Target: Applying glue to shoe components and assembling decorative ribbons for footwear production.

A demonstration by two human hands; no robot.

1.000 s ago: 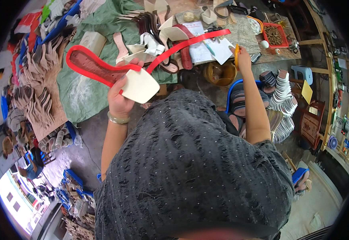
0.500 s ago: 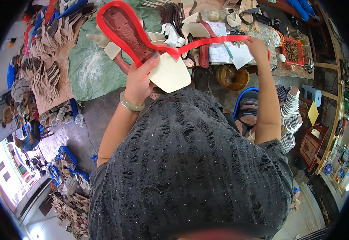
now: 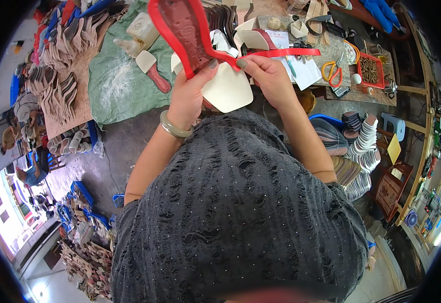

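Observation:
My left hand point(image 3: 189, 101), with a pale bangle at its wrist, is closed around a shoe sole point(image 3: 194, 38). The sole is dark red underneath, and a bright red strip point(image 3: 301, 52) runs along its edge. A cream, flat heel-end piece point(image 3: 228, 93) sits at the sole's near end. Beside it, my right hand point(image 3: 270, 80) pinches the strip between thumb and fingers against the sole's near right edge. The strip's loose end sticks out to the right past that hand. Another red sole with a cream end point(image 3: 155, 76) lies on the green cloth to the left.
Green cloth with white dust point(image 3: 117, 88) covers the left table. Orange-handled scissors point(image 3: 334, 73), papers point(image 3: 306, 73) and a red tray point(image 3: 371, 70) of small brown pieces lie at right. Stacked striped soles point(image 3: 359, 151) stand on the floor at right.
My right hand has come left from the strip's far end to the sole's edge. The sole has shifted up and right in my left hand. The scissors now show.

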